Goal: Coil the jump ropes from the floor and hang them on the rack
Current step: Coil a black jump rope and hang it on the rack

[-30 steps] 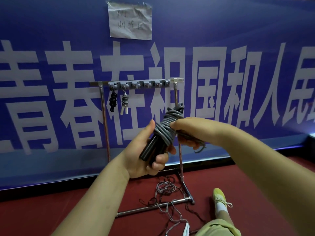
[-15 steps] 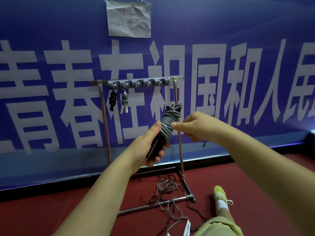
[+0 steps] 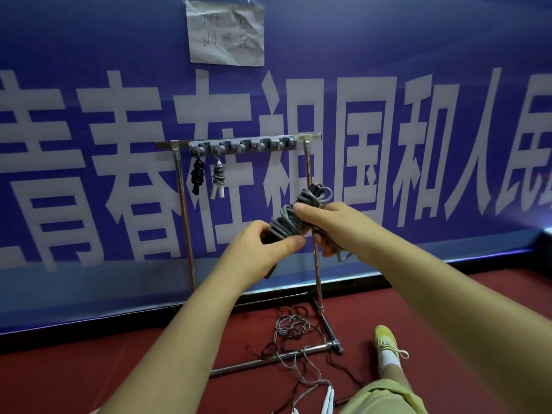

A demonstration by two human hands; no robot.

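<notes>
1. Since the earlier frame, your left hand (image 3: 257, 249) has rolled over the handles, thumb now on top.
2. Both hands grip the grey rope (image 3: 294, 218) before the rack (image 3: 242, 144); your right hand (image 3: 331, 225) seemingly pinches its loose tail.
3. Tangled ropes (image 3: 291, 330) lie on the floor (image 3: 89, 377).

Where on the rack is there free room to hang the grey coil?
The rack has bare hooks from the white-handled bundle rightward to the right post. The left end is crowded: black bundle and white-handled one hang side by side.

Loose ropes (image 3: 294, 327) lie tangled on the red floor (image 3: 74, 377) around the rack's foot (image 3: 268, 358).
</notes>
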